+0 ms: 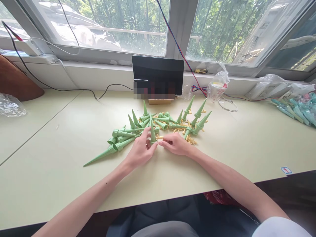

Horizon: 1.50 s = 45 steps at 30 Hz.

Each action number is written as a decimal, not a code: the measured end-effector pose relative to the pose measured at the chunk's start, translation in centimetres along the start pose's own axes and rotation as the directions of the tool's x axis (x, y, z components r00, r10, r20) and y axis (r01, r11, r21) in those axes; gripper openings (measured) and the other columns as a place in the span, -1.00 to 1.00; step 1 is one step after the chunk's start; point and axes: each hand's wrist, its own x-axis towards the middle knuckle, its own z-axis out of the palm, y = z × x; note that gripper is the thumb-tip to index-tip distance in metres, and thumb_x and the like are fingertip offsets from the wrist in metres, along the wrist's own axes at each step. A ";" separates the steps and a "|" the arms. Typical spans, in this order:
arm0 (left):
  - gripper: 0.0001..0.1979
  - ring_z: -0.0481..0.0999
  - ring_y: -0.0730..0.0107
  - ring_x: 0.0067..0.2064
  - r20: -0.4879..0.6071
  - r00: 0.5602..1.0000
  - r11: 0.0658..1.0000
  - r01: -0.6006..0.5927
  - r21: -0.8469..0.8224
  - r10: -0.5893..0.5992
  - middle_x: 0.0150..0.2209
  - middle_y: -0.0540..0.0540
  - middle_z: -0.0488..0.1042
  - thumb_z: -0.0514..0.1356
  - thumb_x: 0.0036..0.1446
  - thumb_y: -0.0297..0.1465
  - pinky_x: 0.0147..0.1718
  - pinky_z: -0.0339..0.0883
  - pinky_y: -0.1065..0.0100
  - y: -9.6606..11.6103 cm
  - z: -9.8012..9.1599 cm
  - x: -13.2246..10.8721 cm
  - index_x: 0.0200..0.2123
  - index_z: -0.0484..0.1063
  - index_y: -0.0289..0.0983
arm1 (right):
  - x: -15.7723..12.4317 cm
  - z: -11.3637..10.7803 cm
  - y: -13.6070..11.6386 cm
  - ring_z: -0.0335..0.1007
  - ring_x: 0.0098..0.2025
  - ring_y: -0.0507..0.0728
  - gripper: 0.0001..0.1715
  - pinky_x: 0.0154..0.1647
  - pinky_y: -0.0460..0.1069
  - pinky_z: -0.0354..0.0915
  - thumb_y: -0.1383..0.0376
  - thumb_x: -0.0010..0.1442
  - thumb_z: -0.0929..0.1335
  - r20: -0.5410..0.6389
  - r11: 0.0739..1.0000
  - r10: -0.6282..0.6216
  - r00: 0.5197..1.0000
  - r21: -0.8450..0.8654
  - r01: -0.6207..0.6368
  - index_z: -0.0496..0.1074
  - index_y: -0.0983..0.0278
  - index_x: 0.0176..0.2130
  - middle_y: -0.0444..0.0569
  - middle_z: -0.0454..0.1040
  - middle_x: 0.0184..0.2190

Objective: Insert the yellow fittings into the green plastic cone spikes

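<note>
My left hand [140, 147] is closed around the collar of a green plastic watering spike [152, 130], which stands point up on the table. A small yellow valve [159, 137] sticks out of its right side. My right hand [176, 144] is closed, its fingertips at that valve and close to my left thumb. Loose green spikes [125, 132] lie in a heap beyond and to the left of my left hand. Yellow valves [191, 141] are piled past my right hand. Several spikes with yellow valves fitted [198, 113] stand at the right of the heap.
A dark tablet [158, 74] leans on a small stand at the back of the table [222, 158]. Cables [98, 95] run along the sill. A bagged cup [218, 87] and a yellow cutter [201, 71] are at the back right. Bagged teal items [296, 108] lie far right.
</note>
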 end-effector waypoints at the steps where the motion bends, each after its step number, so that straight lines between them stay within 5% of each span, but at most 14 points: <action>1: -0.53 0.44 0.45 -0.49 -0.006 1.000 1.000 0.002 0.004 -0.002 -0.18 -0.09 0.51 0.17 0.21 -0.29 -0.49 0.36 0.38 0.0 0.0 0.0 0.17 0.16 -0.17 | 0.0 0.0 0.0 -0.08 -0.56 -0.06 -0.45 -0.51 -0.10 -0.06 0.11 0.35 0.28 -0.015 1.000 0.010 1.000 0.004 -0.010 0.14 0.28 -0.59 -0.25 0.04 -0.65; 9: -0.53 0.34 0.51 -0.54 -0.005 1.000 1.000 -0.006 0.016 0.006 -0.18 -0.08 0.50 0.15 0.22 -0.29 -0.50 0.33 0.39 0.1 -0.1 0.0 0.17 0.15 -0.18 | -0.1 0.3 0.2 0.23 -0.52 -0.02 -0.74 -0.50 -0.11 0.19 0.14 0.27 0.38 -0.139 0.996 0.034 0.990 0.091 -0.021 0.40 0.29 -0.19 -0.12 0.42 -0.43; 16: -0.53 0.28 0.52 -0.56 0.033 0.999 1.000 -0.004 0.022 0.003 -0.28 -0.02 0.46 0.14 0.21 -0.31 -0.53 0.24 0.41 0.0 0.1 -0.1 0.17 0.15 -0.17 | 0.0 0.4 0.3 0.26 -0.49 0.01 -0.83 -0.45 -0.09 0.22 0.23 0.30 0.35 -0.168 0.997 -0.053 0.984 0.046 0.061 0.41 0.29 -0.29 -0.10 0.43 -0.46; 28: -0.57 0.24 0.54 -0.58 0.060 0.997 0.998 -0.040 0.049 0.037 -0.30 -0.01 0.47 0.14 0.22 -0.33 -0.55 0.18 0.43 0.2 0.0 -0.2 0.14 0.16 -0.19 | 0.0 0.4 0.5 -0.01 -0.56 -0.04 -0.51 -0.49 -0.10 0.01 0.17 0.39 0.23 -0.101 0.999 -0.036 0.994 -0.006 0.036 0.20 0.28 -0.55 -0.22 0.07 -0.63; 33: -0.58 0.28 0.52 -0.56 0.051 0.999 0.999 -0.016 0.028 0.015 -0.33 0.01 0.44 0.15 0.22 -0.31 -0.54 0.20 0.42 0.1 0.0 0.0 0.12 0.18 -0.19 | -0.1 0.4 0.5 0.03 -0.56 -0.03 -0.51 -0.49 -0.10 0.03 0.15 0.39 0.23 -0.113 1.000 -0.021 0.993 -0.009 0.020 0.27 0.28 -0.53 -0.21 0.14 -0.63; 38: -0.56 0.34 0.52 -0.53 0.014 1.000 1.000 0.006 -0.005 -0.006 -0.21 -0.05 0.46 0.17 0.20 -0.30 -0.55 0.25 0.42 0.2 0.0 0.1 0.13 0.20 -0.17 | 0.0 0.4 0.2 0.21 -0.50 0.00 -0.72 -0.46 -0.09 0.19 0.12 0.33 0.32 -0.177 0.999 -0.021 0.984 0.040 0.028 0.43 0.29 -0.27 -0.09 0.44 -0.43; 45: -0.67 0.42 0.51 -0.50 0.042 0.999 0.999 0.003 -0.045 -0.001 -0.10 -0.08 0.50 0.19 0.19 -0.30 -0.52 0.32 0.40 0.2 -0.3 0.0 0.03 0.32 -0.17 | -0.1 0.4 0.2 0.21 -0.51 0.00 -0.75 -0.45 -0.09 0.19 0.18 0.34 0.32 -0.194 0.998 -0.053 0.980 0.017 0.057 0.42 0.29 -0.32 -0.10 0.43 -0.46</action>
